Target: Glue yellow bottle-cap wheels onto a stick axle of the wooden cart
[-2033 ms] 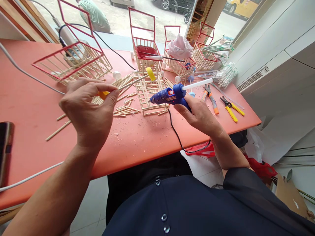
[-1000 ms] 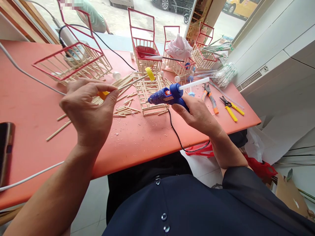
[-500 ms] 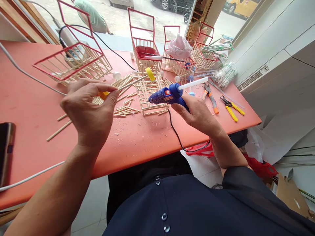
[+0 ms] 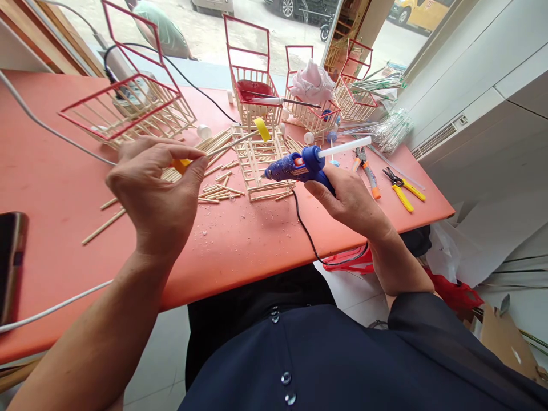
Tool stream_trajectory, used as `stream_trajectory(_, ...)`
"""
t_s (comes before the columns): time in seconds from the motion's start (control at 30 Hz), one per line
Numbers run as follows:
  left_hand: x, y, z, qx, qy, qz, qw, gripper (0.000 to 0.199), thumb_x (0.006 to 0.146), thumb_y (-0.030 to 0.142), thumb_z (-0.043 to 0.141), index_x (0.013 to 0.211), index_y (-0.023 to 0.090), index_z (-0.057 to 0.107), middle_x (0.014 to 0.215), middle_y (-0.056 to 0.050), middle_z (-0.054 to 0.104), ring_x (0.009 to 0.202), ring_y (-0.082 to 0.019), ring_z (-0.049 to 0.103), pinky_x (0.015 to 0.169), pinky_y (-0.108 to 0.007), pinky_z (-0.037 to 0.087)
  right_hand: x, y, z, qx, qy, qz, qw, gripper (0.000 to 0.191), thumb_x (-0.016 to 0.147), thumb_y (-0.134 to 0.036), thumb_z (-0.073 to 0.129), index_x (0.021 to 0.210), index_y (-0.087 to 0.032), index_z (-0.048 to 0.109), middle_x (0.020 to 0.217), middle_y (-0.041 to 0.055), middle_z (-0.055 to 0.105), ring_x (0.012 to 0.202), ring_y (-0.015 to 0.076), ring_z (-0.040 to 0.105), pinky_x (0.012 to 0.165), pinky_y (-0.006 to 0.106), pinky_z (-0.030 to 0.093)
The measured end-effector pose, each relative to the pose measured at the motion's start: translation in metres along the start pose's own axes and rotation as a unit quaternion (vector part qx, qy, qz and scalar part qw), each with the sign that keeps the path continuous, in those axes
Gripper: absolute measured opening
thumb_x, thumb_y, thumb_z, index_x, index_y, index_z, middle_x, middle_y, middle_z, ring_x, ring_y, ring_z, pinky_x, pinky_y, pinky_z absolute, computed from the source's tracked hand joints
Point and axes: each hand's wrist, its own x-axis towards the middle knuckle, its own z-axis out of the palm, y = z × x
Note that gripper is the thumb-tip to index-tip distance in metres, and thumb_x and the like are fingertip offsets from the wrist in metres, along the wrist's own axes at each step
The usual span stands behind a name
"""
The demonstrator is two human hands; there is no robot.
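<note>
Between thumb and fingertips, my left hand [image 4: 160, 191] pinches a thin stick [image 4: 233, 142] that has a yellow piece [image 4: 262, 129] at its far end. Another yellow bit shows behind my fingers. My right hand [image 4: 353, 200] is wrapped round a blue glue gun [image 4: 295, 165], its nozzle pointing left and a white glue stick [image 4: 345, 146] out of its back. The nozzle is over a small frame of wooden sticks [image 4: 252, 191] that lies on the table; whether they touch, I cannot tell. Short loose sticks [image 4: 218, 191] lie left of the frame.
On the red table [image 4: 240, 251] stand several stick baskets with red rims [image 4: 128, 117]. Orange-handled pliers [image 4: 368, 174] and yellow-handled cutters [image 4: 402, 188] are at the right. A phone [image 4: 12, 262] lies at the left edge. The glue gun's black cord [image 4: 306, 228] hangs over the front edge.
My right hand has moved slightly to the right with the glue gun, and the nozzle has shifted right over the frame. My left hand is almost unmoved.
</note>
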Motion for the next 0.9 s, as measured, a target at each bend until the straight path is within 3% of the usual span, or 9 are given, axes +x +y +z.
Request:
stream_trajectory(0.47, 0.000, 0.001, -0.001, -0.006, 0.004, 0.013, 1.000, 0.016, 0.092, 0.036, 0.079, 0.093, 0.021, 0.084, 0.089, -0.005, 0.077, 0.098, -0.024, 0.071, 0.101, -0.042, 0.052, 0.002, -0.002, 0.007, 0.024, -0.004, -0.020, 1.000, 0.051, 0.108, -0.064, 0.048, 0.109, -0.017, 0.067, 0.093, 0.0059, 0.071, 0.081, 0.0180, 0.058, 0.079, 0.029, 0.042)
stream_trajectory(0.7, 0.000, -0.001, 0.001, -0.006, 0.005, 0.017, 1.000, 0.016, 0.093, 0.036, 0.079, 0.094, 0.021, 0.084, 0.088, -0.004, 0.076, 0.097, -0.023, 0.071, 0.100, -0.040, 0.051, 0.002, -0.002, 0.008, 0.044, -0.007, -0.042, 0.998, 0.034, 0.109, -0.047, 0.054, 0.108, -0.016, 0.068, 0.094, 0.0049, 0.072, 0.081, 0.0163, 0.059, 0.080, 0.028, 0.044)
stream_trajectory(0.9, -0.001, -0.003, 0.001, 0.000, 0.004, 0.026, 1.000, 0.019, 0.094, 0.035, 0.080, 0.097, 0.017, 0.085, 0.090, -0.006, 0.077, 0.097, -0.023, 0.071, 0.098, -0.040, 0.052, 0.004, 0.002, 0.012, 0.041, 0.001, -0.055, 0.998, 0.039, 0.109, -0.051, 0.053, 0.107, -0.015, 0.068, 0.094, 0.0043, 0.071, 0.081, 0.0154, 0.058, 0.080, 0.027, 0.046)
